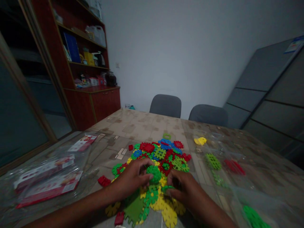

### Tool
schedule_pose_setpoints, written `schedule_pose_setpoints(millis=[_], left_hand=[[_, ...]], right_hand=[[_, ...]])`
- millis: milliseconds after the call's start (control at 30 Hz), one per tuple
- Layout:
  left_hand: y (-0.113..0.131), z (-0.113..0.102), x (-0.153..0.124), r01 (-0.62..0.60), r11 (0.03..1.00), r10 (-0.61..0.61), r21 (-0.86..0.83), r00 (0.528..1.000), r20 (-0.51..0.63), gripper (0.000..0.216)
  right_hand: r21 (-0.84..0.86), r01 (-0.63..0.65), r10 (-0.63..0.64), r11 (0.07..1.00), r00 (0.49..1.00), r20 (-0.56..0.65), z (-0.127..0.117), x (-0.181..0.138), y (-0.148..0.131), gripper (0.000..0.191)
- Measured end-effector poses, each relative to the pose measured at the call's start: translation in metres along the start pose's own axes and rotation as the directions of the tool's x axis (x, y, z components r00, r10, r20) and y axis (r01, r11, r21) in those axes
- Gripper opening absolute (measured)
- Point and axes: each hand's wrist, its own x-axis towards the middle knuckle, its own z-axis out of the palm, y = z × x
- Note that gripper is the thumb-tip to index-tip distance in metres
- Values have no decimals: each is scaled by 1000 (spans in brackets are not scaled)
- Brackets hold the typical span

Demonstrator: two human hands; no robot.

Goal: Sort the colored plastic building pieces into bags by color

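Note:
A heap of flat plastic interlocking pieces (161, 155) in red, green, yellow and blue lies on the table (133, 126) in front of me. My left hand (133, 179) curls its fingers round a round green piece (154, 173) at the near side of the heap. Just to its right, my right hand (184, 188) is closed in a pinch on a small green piece (167, 188). Below the hands lie a large green piece (134, 209) and yellow toothed pieces (169, 215).
Clear plastic bags with printed cards (47, 180) lie at the left. More clear bags holding green (213, 161), red (234, 166) and yellow (200, 141) pieces lie at the right. Two grey chairs (165, 105) stand beyond the table. A red shelf unit (87, 63) stands at the back left.

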Motion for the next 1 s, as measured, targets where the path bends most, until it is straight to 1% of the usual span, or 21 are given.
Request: schedule_pose_setpoints(millis=[100, 167, 267, 333, 433, 500, 533, 600, 633, 667, 700, 800, 833, 900, 933, 1000], left_hand=[[0, 7, -3, 65, 989, -57, -133, 996, 68, 29], [1, 11, -6, 90, 978, -71, -186, 992, 105, 28], [2, 14, -9, 112, 958, -72, -263, 985, 158, 29], [3, 14, -10, 105, 952, -48, -286, 978, 202, 29], [7, 11, -11, 43, 983, -10, -180, 983, 182, 24], [11, 6, -10, 10, 996, 3, -91, 990, 144, 29], [13, 3, -9, -3, 998, 10, -56, 992, 128, 33], [15, -4, -8, -36, 999, 35, 15, 995, 96, 38], [16, -8, -7, -53, 997, 49, 53, 996, 78, 38], [17, -12, -6, -67, 994, 62, 86, 996, 59, 37], [18, -16, -5, -74, 991, 69, 114, 997, 43, 36], [22, -26, -2, -90, 980, 91, 177, 996, 0, 32], [24, -28, -2, -99, 977, 101, 191, 995, -5, 31], [26, -32, 0, -116, 972, 121, 204, 992, -16, 30], [27, -34, 1, -119, 971, 126, 207, 992, -20, 30], [27, -40, 3, -108, 970, 118, 216, 992, -36, 30]], right_hand=[[113, 48, -44, 992, 998, -41, 4, 6, -1, 16], [187, 49, -39, 981, 997, -61, 9, 8, 1, 17], [312, 33, -25, 950, 999, -29, 16, 6, 0, 24], [288, 42, -41, 957, 999, -8, 16, 3, -4, 27], [120, 78, -74, 990, 997, -33, 1, -4, -13, 16], [14, 82, -80, 997, 991, -105, -21, -6, -14, 14], [-34, 67, -71, 997, 986, -152, -37, -6, -12, 16], [-138, -11, -26, 990, 964, -264, -76, -2, -1, 22], [-193, -86, 17, 977, 943, -331, -98, 1, 8, 23], [-237, -200, 78, 951, 894, -442, -122, 4, 18, 21], [-253, -276, 111, 927, 849, -517, -145, 8, 30, 18], [-248, -449, 190, 858, 728, -659, -206, 18, 67, 5], [-239, -498, 215, 834, 690, -691, -221, 20, 79, 1], [-220, -563, 250, 797, 639, -728, -241, 23, 97, 7], [-217, -573, 253, 790, 627, -737, -246, 24, 105, 9], [-232, -540, 206, 809, 630, -749, -252, 25, 113, 17]])
